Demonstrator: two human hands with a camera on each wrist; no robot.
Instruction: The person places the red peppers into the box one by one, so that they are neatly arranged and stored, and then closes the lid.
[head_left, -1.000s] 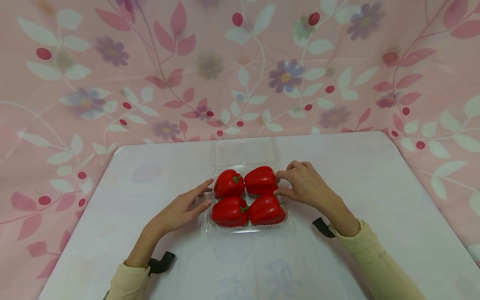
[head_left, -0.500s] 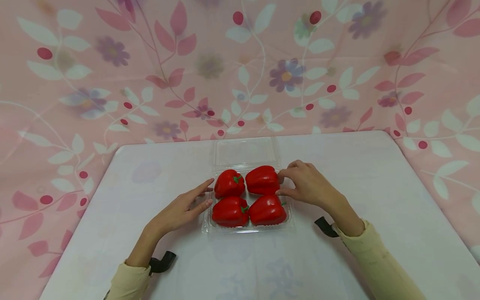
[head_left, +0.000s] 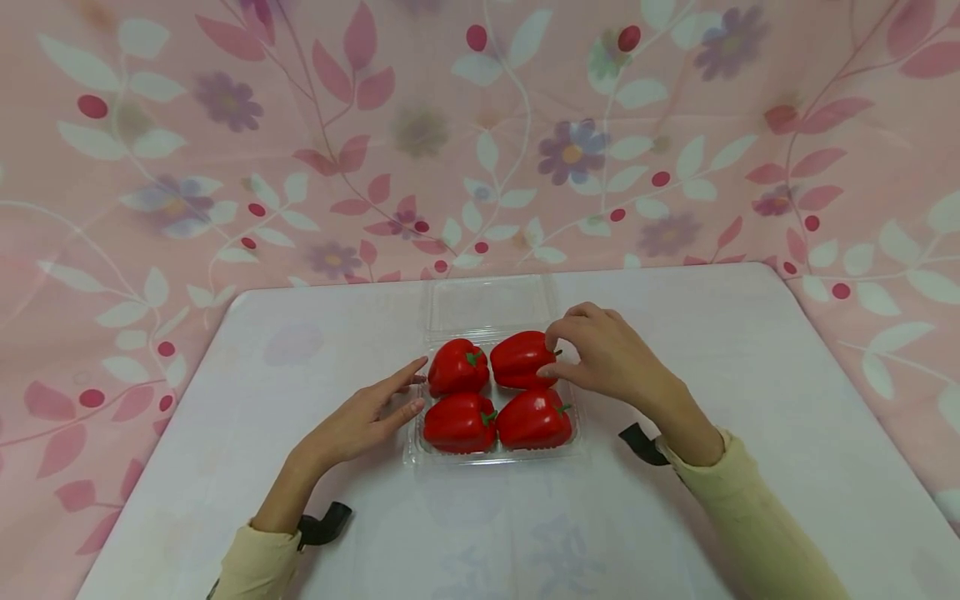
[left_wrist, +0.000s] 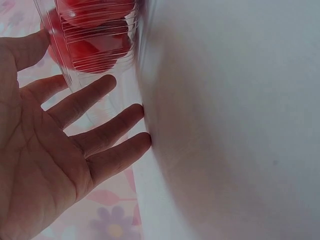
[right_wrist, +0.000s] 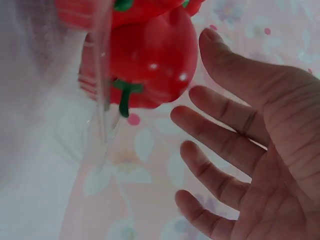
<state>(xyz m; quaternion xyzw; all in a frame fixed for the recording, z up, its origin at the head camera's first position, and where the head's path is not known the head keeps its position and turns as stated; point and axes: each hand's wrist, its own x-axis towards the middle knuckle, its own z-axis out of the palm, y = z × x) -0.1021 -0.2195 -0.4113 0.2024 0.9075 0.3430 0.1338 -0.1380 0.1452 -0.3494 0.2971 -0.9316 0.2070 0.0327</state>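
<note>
Several red bell peppers with green stems sit in an opened clear plastic clamshell container [head_left: 495,457], in two rows. My left hand [head_left: 362,423] stays at the container's left side with its fingers spread and fairly straight; in the left wrist view its thumb [left_wrist: 31,49] is at the container's rim. My right hand [head_left: 606,357] hovers over the right end of the back right bell pepper [head_left: 516,360]. In the right wrist view, loosely bent fingers [right_wrist: 215,130] stand apart from that pepper [right_wrist: 150,57], and the palm holds nothing. The front right bell pepper [head_left: 532,419] lies just below this hand.
The container's clear lid [head_left: 489,305] lies folded back toward the table's rear edge. A white cloth covers the table [head_left: 480,533], and a pink floral curtain [head_left: 465,133] hangs behind it. Curved black pieces [head_left: 325,525] stick out near both wrists.
My right hand has come off the back right pepper's end and risen slightly, up and left over it, uncovering its stem. The left hand and the peppers look the same.
</note>
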